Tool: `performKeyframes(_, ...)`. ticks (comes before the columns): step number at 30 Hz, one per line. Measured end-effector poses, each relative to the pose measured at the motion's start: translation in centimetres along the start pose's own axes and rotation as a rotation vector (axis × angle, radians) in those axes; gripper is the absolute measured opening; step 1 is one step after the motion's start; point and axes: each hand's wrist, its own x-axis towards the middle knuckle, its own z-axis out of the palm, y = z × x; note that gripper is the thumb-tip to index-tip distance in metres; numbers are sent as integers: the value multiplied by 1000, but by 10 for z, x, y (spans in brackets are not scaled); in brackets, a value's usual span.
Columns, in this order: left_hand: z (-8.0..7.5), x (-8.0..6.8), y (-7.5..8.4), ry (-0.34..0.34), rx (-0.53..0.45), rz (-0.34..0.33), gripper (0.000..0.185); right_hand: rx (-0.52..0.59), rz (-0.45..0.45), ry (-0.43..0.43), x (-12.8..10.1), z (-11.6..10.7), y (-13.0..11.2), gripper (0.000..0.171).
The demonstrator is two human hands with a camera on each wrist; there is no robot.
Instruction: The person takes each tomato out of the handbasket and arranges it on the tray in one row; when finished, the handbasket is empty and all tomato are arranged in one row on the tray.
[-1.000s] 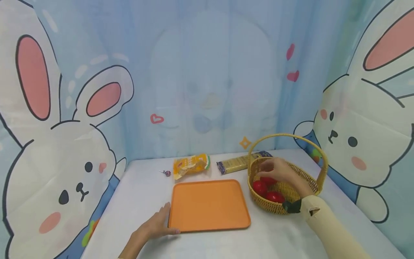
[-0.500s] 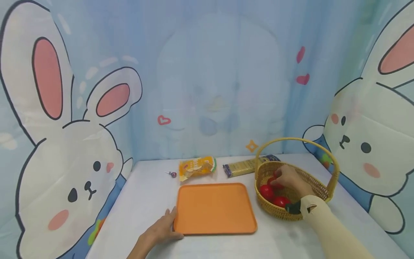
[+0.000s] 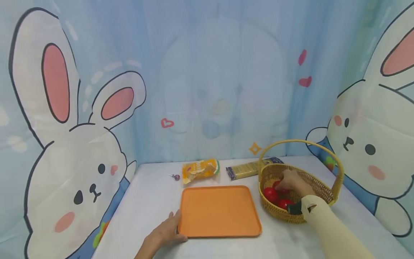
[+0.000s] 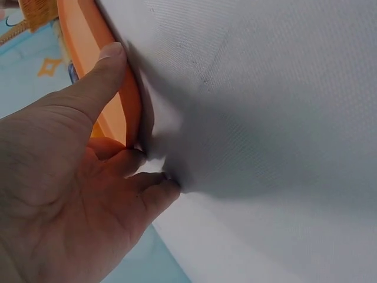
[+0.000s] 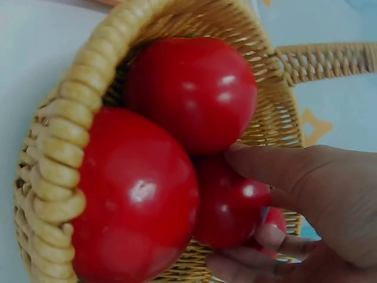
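Note:
My left hand point(image 3: 165, 230) rests against the left edge of an orange tray point(image 3: 220, 212), its fingers along the side. In the left wrist view the thumb lies over the rim of the tray point(image 4: 121, 103). My right hand point(image 3: 292, 181) reaches inside a wicker basket point(image 3: 278, 214) with a tall handle. Its thumb and fingers are around a smooth red tomato point(image 5: 227, 209) low in the basket. Two larger-looking tomatoes, one near point(image 5: 138, 194) and one farther point(image 5: 191, 91), sit beside it. Another red piece shows partly behind the fingers.
Behind the tray lie a yellow snack bag point(image 3: 200, 171) and a small lollipop point(image 3: 176, 177). A long packet of pasta-like yellow sticks point(image 3: 242, 170) lies behind the basket, partly hidden. A blue rabbit-print curtain point(image 3: 207, 90) hangs behind the white table point(image 3: 152, 201).
My right hand has gone lower into the basket, with a tomato at its fingers. My left hand stays by the tray. The whole view has shifted slightly.

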Motion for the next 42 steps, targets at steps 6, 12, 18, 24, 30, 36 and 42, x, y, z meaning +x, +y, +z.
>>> performKeyframes(6,-1,2,1,0,0,22,100,3,53,-87,-1,-6,-5,52)
performKeyframes(12,0,1,-1,6,15,7,98,56,162,-172,-4,-2,-4,35)
performKeyframes(18,-1,1,2,3,25,-26,98,160,164,-146,-7,-4,3,48)
performKeyframes(24,-2,0,3,9,37,-31,98,161,49,-204,-16,-25,-12,54)
performKeyframes(30,-2,-1,3,24,57,-41,99,299,-39,-289,-26,-33,-33,50)
performKeyframes(36,-3,-2,5,23,66,-40,98,397,-161,-354,-36,-22,-61,46)
performKeyframes(42,0,-2,5,27,73,-4,99,517,-323,-407,-34,10,-87,47)
